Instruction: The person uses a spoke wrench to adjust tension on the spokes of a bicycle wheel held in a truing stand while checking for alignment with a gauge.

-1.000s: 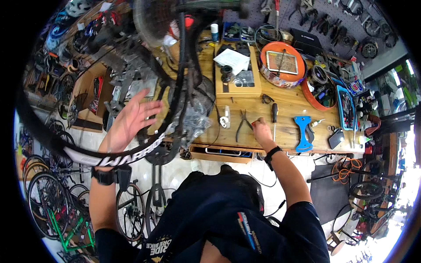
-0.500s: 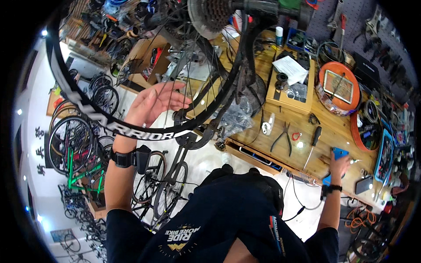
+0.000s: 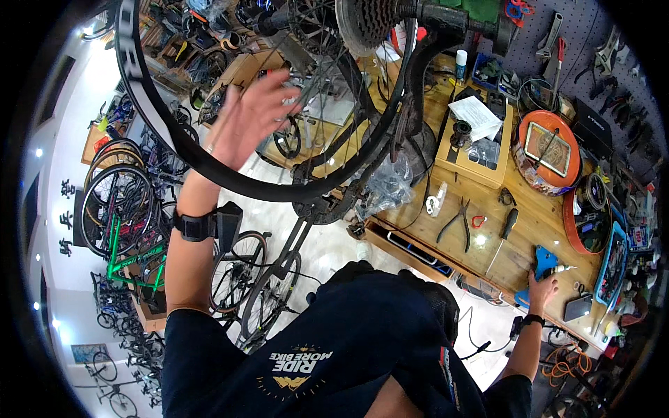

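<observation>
My left hand is raised beside the spokes of a bicycle wheel, blurred, its fingers stretched and holding nothing. Whether it touches the spokes I cannot tell. The wheel has a black rim, and a sprocket cassette shows near its hub. At the bench's near right, my right hand is closed around a blue pistol-shaped tool with a thin pointed tip. Part of the tool is hidden under my fingers.
On the wooden bench lie pliers, a screwdriver and a cardboard box. Behind are an orange round tin and a pegboard with tools. Several bicycles stand at left.
The wheel has turned, carrying its white lettering up the left side. My left hand has moved upward and its fingers have spread. My right hand has shifted slightly nearer me along the blue tool.
</observation>
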The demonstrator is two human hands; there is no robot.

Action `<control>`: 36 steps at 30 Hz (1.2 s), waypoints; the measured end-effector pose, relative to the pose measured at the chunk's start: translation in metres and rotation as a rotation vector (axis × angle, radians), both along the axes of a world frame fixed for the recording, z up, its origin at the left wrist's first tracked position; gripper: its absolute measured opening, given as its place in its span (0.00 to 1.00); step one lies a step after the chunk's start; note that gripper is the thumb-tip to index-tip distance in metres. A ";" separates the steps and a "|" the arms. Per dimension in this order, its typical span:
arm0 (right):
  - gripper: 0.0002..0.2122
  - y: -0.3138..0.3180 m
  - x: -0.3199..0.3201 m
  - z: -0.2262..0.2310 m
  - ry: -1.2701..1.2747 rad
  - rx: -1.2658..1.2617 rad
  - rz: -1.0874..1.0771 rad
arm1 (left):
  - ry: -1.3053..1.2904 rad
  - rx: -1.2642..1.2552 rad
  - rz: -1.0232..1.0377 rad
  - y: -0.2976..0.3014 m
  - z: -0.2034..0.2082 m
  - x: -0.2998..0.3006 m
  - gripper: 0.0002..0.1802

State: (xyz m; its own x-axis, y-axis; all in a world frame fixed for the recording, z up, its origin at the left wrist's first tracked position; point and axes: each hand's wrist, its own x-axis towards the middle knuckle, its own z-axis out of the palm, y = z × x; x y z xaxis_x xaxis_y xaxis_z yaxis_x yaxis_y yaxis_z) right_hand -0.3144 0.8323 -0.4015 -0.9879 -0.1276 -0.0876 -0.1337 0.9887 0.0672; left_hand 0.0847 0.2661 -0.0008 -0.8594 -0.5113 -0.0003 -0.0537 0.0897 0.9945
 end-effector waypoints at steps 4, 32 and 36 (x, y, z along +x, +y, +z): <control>0.39 0.017 0.010 0.006 0.017 -0.072 -0.019 | -0.207 0.184 -0.136 0.003 -0.022 0.005 0.60; 0.34 0.025 0.038 0.008 -0.015 -0.407 0.021 | -0.403 -0.044 -0.183 0.031 -0.031 0.037 0.68; 0.34 0.034 0.035 -0.007 0.029 -0.379 0.098 | -0.306 0.022 -0.189 0.045 -0.020 0.040 0.69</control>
State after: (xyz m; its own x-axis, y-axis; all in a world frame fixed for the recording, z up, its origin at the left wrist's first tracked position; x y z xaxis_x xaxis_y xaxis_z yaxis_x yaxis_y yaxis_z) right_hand -0.2799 0.8666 -0.4089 -0.9708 -0.2397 0.0119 -0.2325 0.9268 -0.2951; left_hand 0.1248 0.3108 -0.0207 -0.8973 -0.3406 -0.2809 -0.3333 0.1054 0.9369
